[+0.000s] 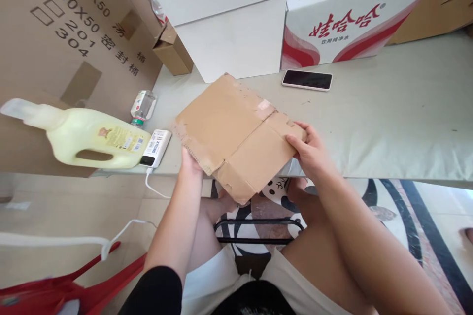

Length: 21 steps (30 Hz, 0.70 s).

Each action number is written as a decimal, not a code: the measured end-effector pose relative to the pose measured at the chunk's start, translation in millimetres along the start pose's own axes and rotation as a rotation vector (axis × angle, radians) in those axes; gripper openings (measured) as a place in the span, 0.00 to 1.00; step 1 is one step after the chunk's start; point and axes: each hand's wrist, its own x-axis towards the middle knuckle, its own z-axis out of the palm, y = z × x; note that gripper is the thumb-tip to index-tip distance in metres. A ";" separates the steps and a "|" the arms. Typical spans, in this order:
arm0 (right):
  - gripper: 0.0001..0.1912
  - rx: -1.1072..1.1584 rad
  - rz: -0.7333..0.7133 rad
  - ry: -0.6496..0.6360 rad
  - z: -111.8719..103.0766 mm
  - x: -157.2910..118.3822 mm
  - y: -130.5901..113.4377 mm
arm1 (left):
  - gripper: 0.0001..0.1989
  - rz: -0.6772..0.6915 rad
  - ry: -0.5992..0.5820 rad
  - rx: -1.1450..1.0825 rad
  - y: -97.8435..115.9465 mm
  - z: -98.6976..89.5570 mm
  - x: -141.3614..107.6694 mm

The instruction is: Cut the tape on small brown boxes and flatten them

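A flattened brown cardboard piece (229, 123) with creased flaps and worn edges is held tilted over the front edge of the grey-green covered surface (369, 123). My right hand (310, 150) pinches its right edge, thumb on top. At its lower left side is my left hand (191, 161), mostly beneath the cardboard, with its fingers hidden from view. Beyond the cardboard, to the right, a phone (307, 80) lies with its dark screen up.
A jug of yellow liquid (96, 133), a white power bank (157, 147) with a cable and a small bottle (143, 107) are at left. White boxes (236, 44), a red-and-white carton (340, 29) and a small brown box (173, 54) stand behind.
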 end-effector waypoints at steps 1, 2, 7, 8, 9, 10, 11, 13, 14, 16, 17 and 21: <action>0.32 0.004 -0.012 0.041 1.2 -0.7 -1.4 | 0.25 -0.004 -0.006 -0.055 -0.5 2.4 2.3; 0.31 -0.008 -0.036 0.093 1.8 -1.2 -3.0 | 0.27 -0.013 -0.014 -0.102 -1.6 4.9 4.9; 0.32 0.040 -0.173 0.201 -1.6 0.4 -4.7 | 0.12 -0.124 0.030 -0.141 -14.7 20.1 18.5; 0.29 0.092 -0.176 0.158 -2.2 0.8 -3.2 | 0.10 -0.137 0.046 -0.160 -18.3 23.7 21.2; 0.26 0.117 -0.156 0.093 -2.6 0.9 -1.1 | 0.10 -0.146 0.047 -0.184 -22.2 27.4 23.6; 0.23 0.104 -0.109 0.021 -2.3 0.6 1.2 | 0.10 -0.146 0.043 -0.201 -26.1 31.0 25.8; 0.22 0.063 -0.042 -0.041 -1.5 -0.1 3.4 | 0.11 -0.142 0.044 -0.201 -30.0 34.3 27.4; 0.23 0.004 0.094 -0.078 2.2 -2.1 6.3 | 0.12 -0.136 0.055 -0.149 -37.0 39.4 28.9; 0.23 0.020 0.133 -0.058 4.7 -3.2 6.3 | 0.12 -0.136 0.065 -0.115 -39.5 40.7 29.0; 0.24 0.105 0.147 0.011 9.1 -5.0 2.8 | 0.10 -0.144 0.057 -0.087 -41.2 40.4 28.7; 0.24 0.145 0.133 0.039 10.0 -5.9 -0.8 | 0.10 -0.151 0.025 -0.096 -40.3 39.0 28.7; 0.25 0.192 0.033 0.163 -6.5 -13.8 -22.3 | 0.26 -0.181 -0.131 -0.122 -30.2 29.8 29.9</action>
